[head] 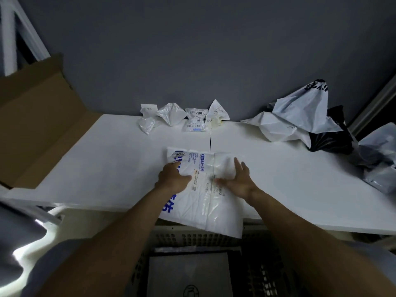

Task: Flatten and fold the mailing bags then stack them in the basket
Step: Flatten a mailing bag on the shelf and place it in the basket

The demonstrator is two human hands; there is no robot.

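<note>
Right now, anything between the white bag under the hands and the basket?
Nothing visible. The left hand and right hand press the white mailing bag, which overhangs the near edge of the table above the basket; its open top shows only a flat grey bag inside.

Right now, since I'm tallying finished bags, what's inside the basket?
The basket holds a flat grey bag. Anything beneath it is covered; the white bag overhanging the table hides part of the far rim.

Left hand [173, 179]: was bare.
Right hand [240, 181]: was bare.
Arms [120, 232]: were bare all the way up.
Clothes [60, 260]: grey cloth showed by both upper arms.
</note>
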